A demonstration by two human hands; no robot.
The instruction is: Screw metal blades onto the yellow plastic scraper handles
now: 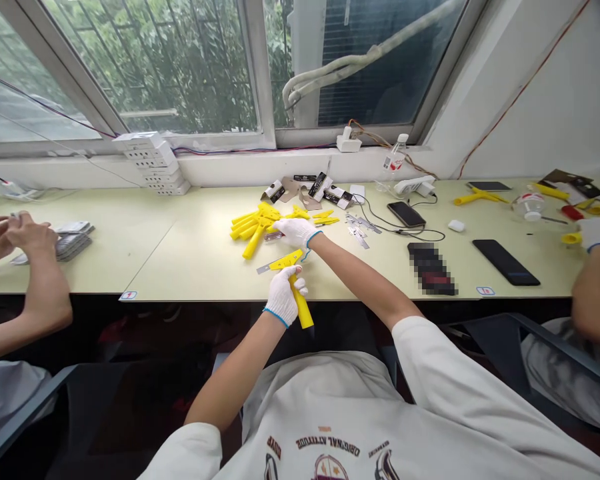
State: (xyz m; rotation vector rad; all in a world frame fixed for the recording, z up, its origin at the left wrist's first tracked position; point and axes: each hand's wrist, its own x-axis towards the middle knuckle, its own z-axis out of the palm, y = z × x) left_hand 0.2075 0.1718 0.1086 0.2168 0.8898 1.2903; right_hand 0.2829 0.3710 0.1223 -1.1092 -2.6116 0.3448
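I'm seeing the left hand (pixel 284 297) holding a yellow scraper (pixel 303 307), grip wrapped firmly round the handle, thin metal blade (pixel 264 269) pointing off left over the desk (pixel 200 263). Right hand (pixel 297 231) is resting beside the pile of yellow scrapers (pixel 253 243); fingertips are partly hidden, so I'm not able to tell how wide that grip is or whether it's holding anything. For good handling I'm favouring a steady left wrist, scraper head turned towards the right hand, gloved fingers off the blade edge. Watch out: handle end is hanging past the desk's front edge, over the lap, so I'm avoiding any downward knock. Best moving room, I'm judging, is lying left of the pile, stopping short of the grey stack (pixel 75 240) and a co-worker's hands (pixel 33 237). Right side is tighter: loose metal pieces (pixel 361 239), then a phone (pixel 406 214) and cable (pixel 403 232). Small cartons (pixel 321 187) are crowding the back.
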